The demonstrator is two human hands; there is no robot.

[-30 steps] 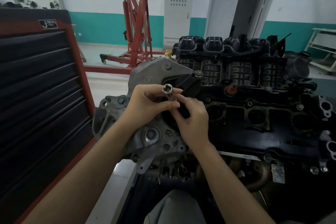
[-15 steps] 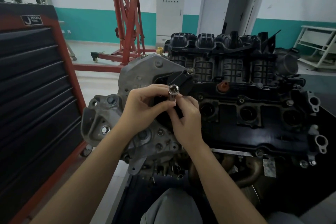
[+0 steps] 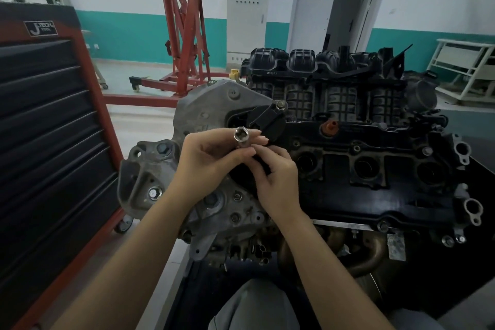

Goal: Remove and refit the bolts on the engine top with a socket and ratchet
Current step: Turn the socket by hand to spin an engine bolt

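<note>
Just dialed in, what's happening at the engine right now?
A person holds a long silver metal socket upright over the grey-and-black engine, square drive end up. The left hand pinches its upper part; the right hand works at its lower end. No ratchet is visible. A bolt remains seated behind.

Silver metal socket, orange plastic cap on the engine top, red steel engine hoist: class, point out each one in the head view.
Silver metal socket [image 3: 241, 134]: head view, on its square drive opening.
Orange plastic cap [image 3: 331, 127]: head view, on its body.
Red steel engine hoist [image 3: 184, 27]: head view, on its upright frame.
</note>
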